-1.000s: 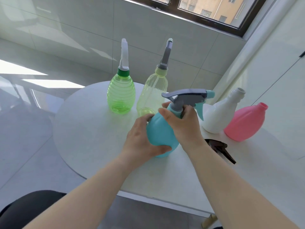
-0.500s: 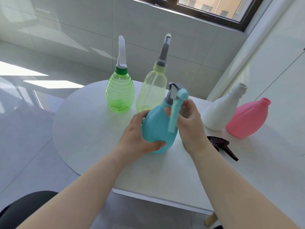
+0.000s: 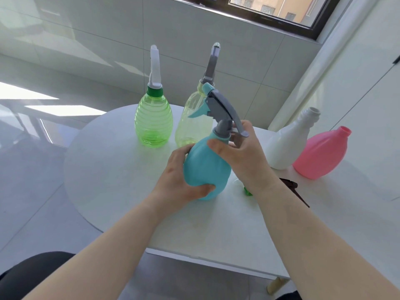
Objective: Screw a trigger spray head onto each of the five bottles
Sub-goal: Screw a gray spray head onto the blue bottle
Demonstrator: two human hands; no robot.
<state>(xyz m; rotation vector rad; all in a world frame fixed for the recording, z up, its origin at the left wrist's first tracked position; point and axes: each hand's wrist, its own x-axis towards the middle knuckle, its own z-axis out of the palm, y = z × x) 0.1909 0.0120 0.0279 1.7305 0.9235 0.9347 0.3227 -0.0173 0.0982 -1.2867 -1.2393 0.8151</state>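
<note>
My left hand (image 3: pixel 184 178) grips the belly of a teal bottle (image 3: pixel 205 167) standing on the white table (image 3: pixel 121 169). Its grey trigger spray head (image 3: pixel 223 111) sits on the neck, nozzle pointing up and left. My right hand (image 3: pixel 242 152) holds the neck and collar below that head. Behind stand a green ribbed bottle (image 3: pixel 154 122) with a white head and a pale yellow bottle (image 3: pixel 192 124) with a grey head. At the right, a white bottle (image 3: pixel 290 144) and a pink bottle (image 3: pixel 322 152) have open necks.
A dark spray head (image 3: pixel 292 187) lies on the table, partly hidden behind my right wrist, with a small green part (image 3: pixel 247 191) beside it. The table's front edge runs just below my forearms. A tiled wall and a window are behind.
The grey spray head has turned on the teal bottle: its nozzle pointed right, then toward me, and now points up and left. My right hand shifted around the neck.
</note>
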